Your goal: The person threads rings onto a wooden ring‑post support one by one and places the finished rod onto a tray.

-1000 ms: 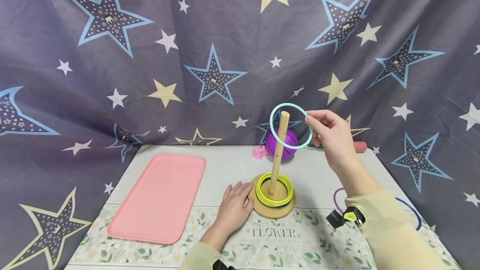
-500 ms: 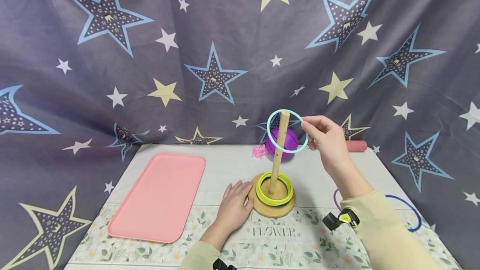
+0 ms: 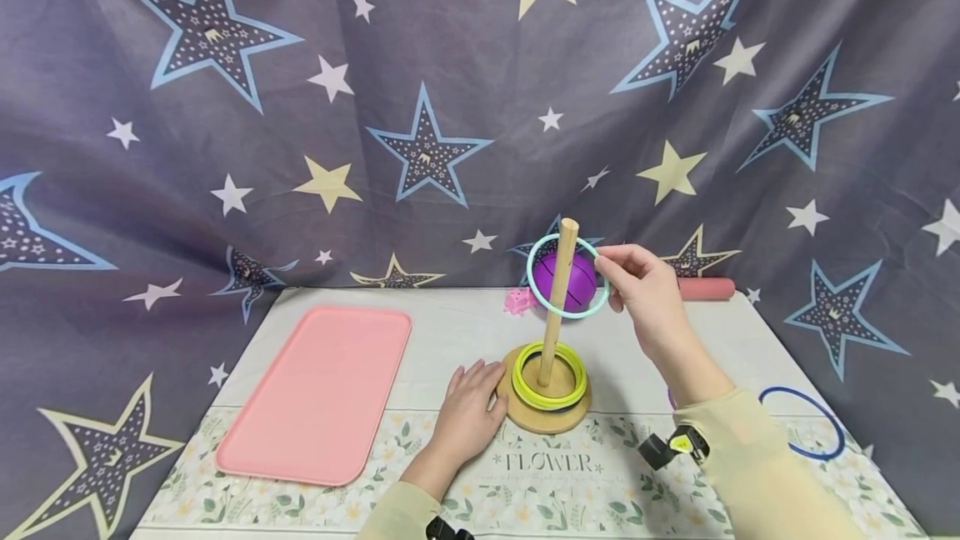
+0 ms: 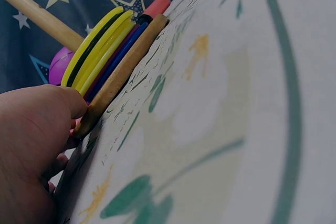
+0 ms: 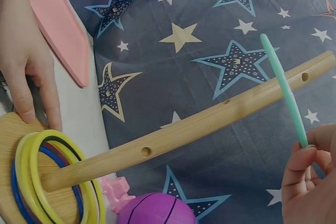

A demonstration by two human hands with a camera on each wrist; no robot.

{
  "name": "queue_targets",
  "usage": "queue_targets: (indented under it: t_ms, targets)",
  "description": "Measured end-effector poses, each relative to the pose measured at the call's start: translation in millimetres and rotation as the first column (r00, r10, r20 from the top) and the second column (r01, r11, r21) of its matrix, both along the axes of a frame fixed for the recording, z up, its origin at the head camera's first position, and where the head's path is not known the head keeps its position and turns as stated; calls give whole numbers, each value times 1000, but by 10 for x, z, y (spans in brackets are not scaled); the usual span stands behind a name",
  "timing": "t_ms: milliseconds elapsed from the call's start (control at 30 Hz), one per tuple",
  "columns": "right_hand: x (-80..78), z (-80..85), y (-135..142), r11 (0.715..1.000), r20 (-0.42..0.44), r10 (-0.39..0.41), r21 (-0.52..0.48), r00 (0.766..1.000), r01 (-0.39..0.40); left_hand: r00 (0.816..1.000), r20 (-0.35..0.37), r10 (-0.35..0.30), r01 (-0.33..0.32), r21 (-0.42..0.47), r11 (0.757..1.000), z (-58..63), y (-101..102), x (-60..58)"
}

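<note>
The right hand (image 3: 651,294) pinches the mint ring (image 5: 287,90) around the post (image 3: 559,280) near its top; sliding it down level and centred, with the left hand (image 3: 467,419) resting loosely against the base (image 3: 550,422), should avoid snagging.

Post (image 3: 558,319) is standing between my hands, right of the tray (image 3: 315,394).
Left: tray is lying well apart from the base (image 3: 546,423); my left hand (image 3: 470,415) is resting at the base's left edge. Centre: stacked rings (image 3: 546,402) are lying on the base around the post; single ring (image 3: 576,315) is encircling the post's upper part, my right hand (image 3: 651,290) holding its right side. Behind: ball (image 3: 581,280), toy (image 3: 517,301) sitting to its left, cylinder (image 3: 708,288) lying to its right. Right: loose ring (image 3: 839,432) is lying beside my sleeve (image 3: 757,457).
</note>
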State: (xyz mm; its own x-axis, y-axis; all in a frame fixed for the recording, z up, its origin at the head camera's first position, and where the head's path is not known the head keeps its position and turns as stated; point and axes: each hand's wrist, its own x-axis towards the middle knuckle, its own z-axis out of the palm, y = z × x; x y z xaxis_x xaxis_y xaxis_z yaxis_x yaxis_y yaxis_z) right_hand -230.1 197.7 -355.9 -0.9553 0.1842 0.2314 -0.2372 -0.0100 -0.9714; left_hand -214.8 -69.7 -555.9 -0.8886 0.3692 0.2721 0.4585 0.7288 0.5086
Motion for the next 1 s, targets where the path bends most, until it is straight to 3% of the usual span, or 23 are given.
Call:
queue_targets:
  t_ms: [1000]
  targets:
    - [7, -587, -28, 999, 106, -19, 33, 994, 15, 1000, 7, 3, -3, -30, 1000, -22, 6, -36]
